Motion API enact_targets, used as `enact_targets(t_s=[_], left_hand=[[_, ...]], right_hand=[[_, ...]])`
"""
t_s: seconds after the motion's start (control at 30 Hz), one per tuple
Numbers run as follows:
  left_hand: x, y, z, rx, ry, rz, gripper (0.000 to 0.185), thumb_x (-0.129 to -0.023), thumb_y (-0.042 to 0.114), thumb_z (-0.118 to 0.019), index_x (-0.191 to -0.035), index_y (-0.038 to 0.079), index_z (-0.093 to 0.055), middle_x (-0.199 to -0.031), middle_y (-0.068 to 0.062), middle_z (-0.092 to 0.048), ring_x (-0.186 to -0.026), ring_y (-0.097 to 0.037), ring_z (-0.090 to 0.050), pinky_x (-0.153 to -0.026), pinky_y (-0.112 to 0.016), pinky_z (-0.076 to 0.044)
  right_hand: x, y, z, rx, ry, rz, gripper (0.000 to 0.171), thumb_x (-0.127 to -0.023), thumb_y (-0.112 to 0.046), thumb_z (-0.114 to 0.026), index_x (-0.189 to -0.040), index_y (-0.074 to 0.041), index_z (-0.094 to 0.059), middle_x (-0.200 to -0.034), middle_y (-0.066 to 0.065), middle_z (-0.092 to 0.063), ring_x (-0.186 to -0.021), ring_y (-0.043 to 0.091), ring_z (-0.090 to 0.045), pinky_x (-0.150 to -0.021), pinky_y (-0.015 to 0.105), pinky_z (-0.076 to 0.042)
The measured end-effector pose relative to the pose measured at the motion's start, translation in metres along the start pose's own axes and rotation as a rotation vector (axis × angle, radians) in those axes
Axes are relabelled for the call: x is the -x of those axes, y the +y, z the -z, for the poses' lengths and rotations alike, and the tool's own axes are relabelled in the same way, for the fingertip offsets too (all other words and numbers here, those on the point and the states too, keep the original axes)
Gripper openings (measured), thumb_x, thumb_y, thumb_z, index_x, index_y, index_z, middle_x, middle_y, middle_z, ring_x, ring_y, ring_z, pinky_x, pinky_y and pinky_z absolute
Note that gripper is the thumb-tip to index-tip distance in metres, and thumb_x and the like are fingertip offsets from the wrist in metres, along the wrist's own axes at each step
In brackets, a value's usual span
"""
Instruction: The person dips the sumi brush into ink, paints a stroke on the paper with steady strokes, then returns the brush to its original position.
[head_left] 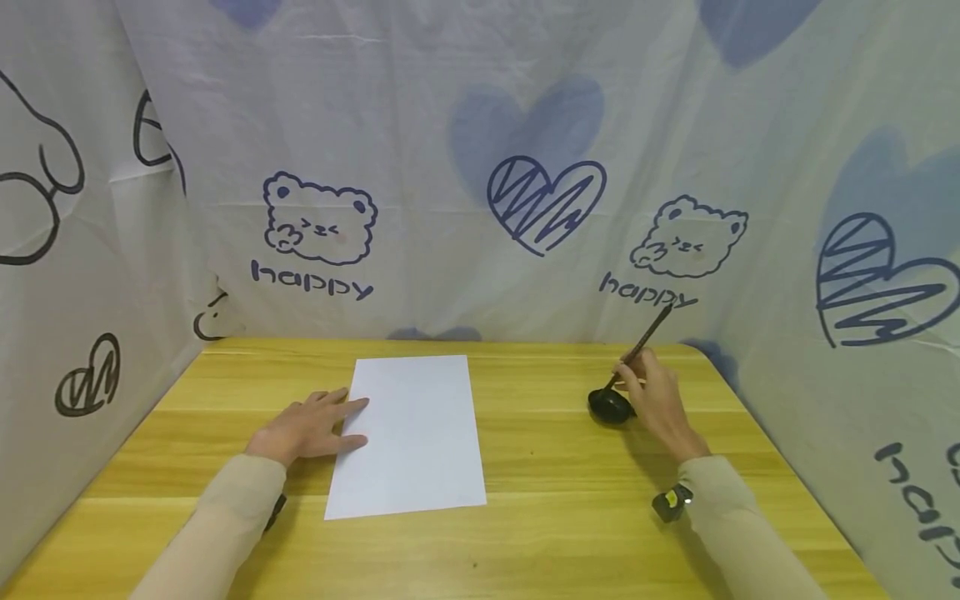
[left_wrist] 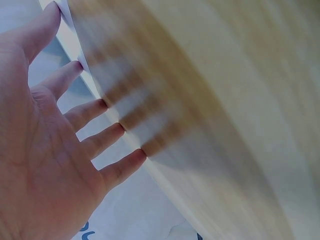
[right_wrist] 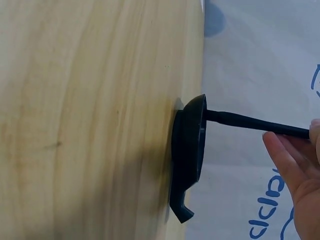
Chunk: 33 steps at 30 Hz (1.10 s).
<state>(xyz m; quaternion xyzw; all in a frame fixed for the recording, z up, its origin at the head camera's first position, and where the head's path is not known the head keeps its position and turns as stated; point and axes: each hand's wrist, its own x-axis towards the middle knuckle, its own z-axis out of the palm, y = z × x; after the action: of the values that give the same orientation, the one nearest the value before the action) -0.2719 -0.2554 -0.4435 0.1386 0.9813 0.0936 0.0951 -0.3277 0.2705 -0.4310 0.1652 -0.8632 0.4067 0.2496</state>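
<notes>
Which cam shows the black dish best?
Right wrist: the black dish fills the frame, side-on, with the brush tip in it. Head view shows it small beside the right hand. Left wrist misses it.

Makeshift home craft or recording booth, wooden table at 6 o'clock, white cloth backdrop printed with bears, hearts and "happy" hung from 9 through 12 to 3 o'clock.

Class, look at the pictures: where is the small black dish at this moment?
In the head view, the black dish sits on the wooden table, right of the white paper, just beside the right hand, whose brush dips into it.
</notes>
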Motion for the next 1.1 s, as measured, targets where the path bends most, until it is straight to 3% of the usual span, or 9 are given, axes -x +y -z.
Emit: enact_targets(t_s=[0.17, 0.33, 0.67, 1.1], left_hand=[[0.0, 0.001, 0.0, 0.005, -0.002, 0.0, 0.077, -0.097, 0.063, -0.058, -0.158, 0.017, -0.043, -0.165, -0.029, -0.03, -0.149, -0.058, -0.029, -0.115, -0.08, -0.027], [0.0, 0.0, 0.0, -0.001, -0.006, -0.002, 0.078, -0.096, 0.064, -0.058, -0.158, 0.018, -0.043, -0.165, -0.029, -0.03, -0.148, -0.059, -0.028, -0.115, -0.081, -0.026], [-0.001, 0.0, 0.0, 0.001, -0.011, 0.007, 0.079, -0.096, 0.064, -0.058, -0.158, 0.019, -0.043, -0.166, -0.029, -0.029, -0.149, -0.059, -0.027, -0.115, -0.081, -0.026], [0.0, 0.0, 0.001, 0.007, -0.005, 0.002, 0.078, -0.096, 0.062, -0.06, -0.158, 0.018, -0.044, -0.165, -0.029, -0.03, -0.149, -0.059, -0.028, -0.115, -0.081, -0.026]], right_hand=[[0.001, -0.001, 0.005, -0.006, -0.036, -0.008, 0.015, -0.103, -0.004, -0.059, -0.115, 0.006, -0.058, -0.104, 0.027, -0.074, -0.096, 0.042, -0.076, -0.078, 0.04, -0.066], [0.001, -0.001, 0.012, -0.017, -0.014, -0.031, 0.019, -0.105, -0.006, -0.056, -0.116, 0.009, -0.055, -0.106, 0.028, -0.072, -0.098, 0.043, -0.075, -0.08, 0.037, -0.066], [0.001, 0.002, 0.017, 0.025, 0.036, -0.023, 0.013, -0.102, -0.001, -0.059, -0.111, 0.008, -0.058, -0.097, 0.029, -0.074, -0.086, 0.043, -0.076, -0.071, 0.037, -0.066], [0.002, 0.009, 0.014, 0.075, 0.002, -0.026, 0.014, -0.104, -0.002, -0.057, -0.114, 0.007, -0.058, -0.097, 0.029, -0.073, -0.084, 0.042, -0.075, -0.069, 0.04, -0.066]])
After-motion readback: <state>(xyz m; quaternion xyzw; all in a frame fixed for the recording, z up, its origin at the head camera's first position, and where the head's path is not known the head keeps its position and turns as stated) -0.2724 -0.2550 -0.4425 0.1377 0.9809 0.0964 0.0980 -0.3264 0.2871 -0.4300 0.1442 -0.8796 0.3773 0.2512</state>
